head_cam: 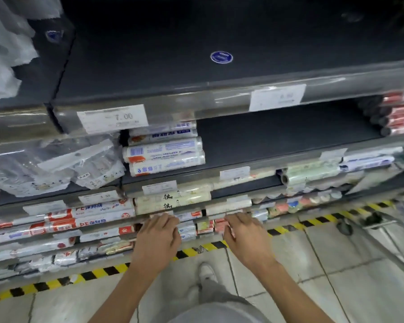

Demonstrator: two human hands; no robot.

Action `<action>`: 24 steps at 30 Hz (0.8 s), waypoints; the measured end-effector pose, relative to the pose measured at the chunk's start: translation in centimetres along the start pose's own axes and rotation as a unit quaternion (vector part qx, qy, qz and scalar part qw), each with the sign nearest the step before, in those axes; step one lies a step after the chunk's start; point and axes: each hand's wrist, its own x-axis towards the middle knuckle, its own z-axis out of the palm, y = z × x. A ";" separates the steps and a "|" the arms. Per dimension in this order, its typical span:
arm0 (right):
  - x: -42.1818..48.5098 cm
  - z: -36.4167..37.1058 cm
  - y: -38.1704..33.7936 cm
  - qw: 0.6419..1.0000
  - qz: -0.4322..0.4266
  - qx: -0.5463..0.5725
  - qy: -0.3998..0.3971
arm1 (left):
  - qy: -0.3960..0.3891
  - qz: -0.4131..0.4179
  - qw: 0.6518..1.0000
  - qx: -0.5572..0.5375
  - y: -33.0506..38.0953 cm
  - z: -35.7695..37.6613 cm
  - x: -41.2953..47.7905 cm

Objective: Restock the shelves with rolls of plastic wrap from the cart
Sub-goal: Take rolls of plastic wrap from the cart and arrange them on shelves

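While both arms reached down to a low shelf [216, 216], the left hand [159, 231] lay at its front edge, fingers [167, 219] close together and only lightly bent, pinching nothing that showed. Over to the right, the right hand [245, 231] matched it, fingers side by side and stretched toward the shelf lip, thumb tucked low on the left. Whether the tips actually touched the goods was lost in the blur.

Between the two hands sat small rolls of plastic wrap [187, 229], packed tight on that low shelf. One level up and farther back lay cream rolls [173, 201], with red-and-white rolls [91, 217] stacked to their left. Higher again, blue-and-white rolls [166, 150] were piled at the left end of a dark middle shelf [289, 136], under a price tag [112, 117] reading 7.00. Bagged goods [51, 164] hung left of that pile. A round blue sticker [221, 57] marked the top shelf [149, 54].

Down on the tiled floor [301, 264], yellow-and-black tape [196, 250] ran along the shelf base, a pale shoe [206, 273] stood just near of it, and the metal frame of a cart [380, 221] edged in at far right.
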 end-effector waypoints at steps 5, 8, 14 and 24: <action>-7.4 0.3 2.6 0.992 0.128 -0.001 0.015 | -0.097 0.085 0.992 -0.015 4.4 2.0 0.0; -12.3 -0.1 3.8 0.979 0.202 -0.002 0.024 | -0.151 0.145 0.977 -0.031 7.7 3.4 0.3; -21.9 -0.8 6.3 0.940 0.331 0.007 0.086 | -0.170 0.296 0.938 -0.058 16.0 6.0 0.6; -34.3 -2.8 13.5 0.867 0.483 0.017 0.120 | -0.197 0.472 0.856 -0.077 31.3 11.4 -0.1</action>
